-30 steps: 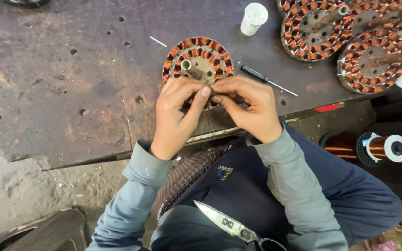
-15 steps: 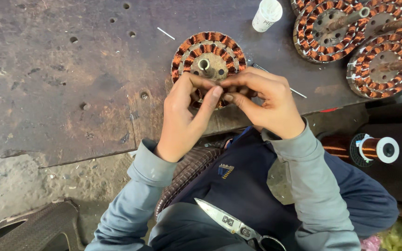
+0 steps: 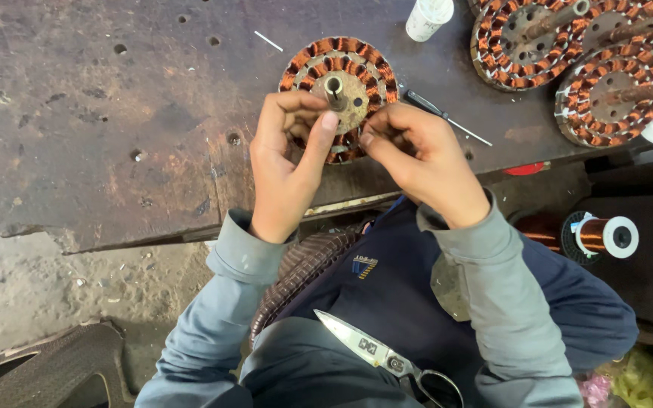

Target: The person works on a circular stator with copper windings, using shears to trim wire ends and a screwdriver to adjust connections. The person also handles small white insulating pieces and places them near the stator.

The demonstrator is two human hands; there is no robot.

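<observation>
A round stator (image 3: 339, 81) wound with copper coils, a metal shaft standing at its centre, lies on the dark rusty metal worktable (image 3: 100, 113). My left hand (image 3: 287, 162) rests on the stator's near edge with thumb and fingers pinched together. My right hand (image 3: 426, 160) meets it from the right, fingertips pinched at the same spot on the coils. What lies between the fingertips is too small to see, possibly thin wire. Both wrists wear grey sleeves.
A thin screwdriver (image 3: 447, 118) lies just right of the stator. Wound stators (image 3: 527, 41) (image 3: 615, 94) sit at the back right beside a small white bottle (image 3: 428, 18). A copper wire spool (image 3: 597, 236) lies below the table edge. Scissors (image 3: 387, 357) rest on my lap.
My view has shifted slightly, so the stator and table sit lower in frame. Both hands stay pinched at the stator's near edge, with only small finger movements.
</observation>
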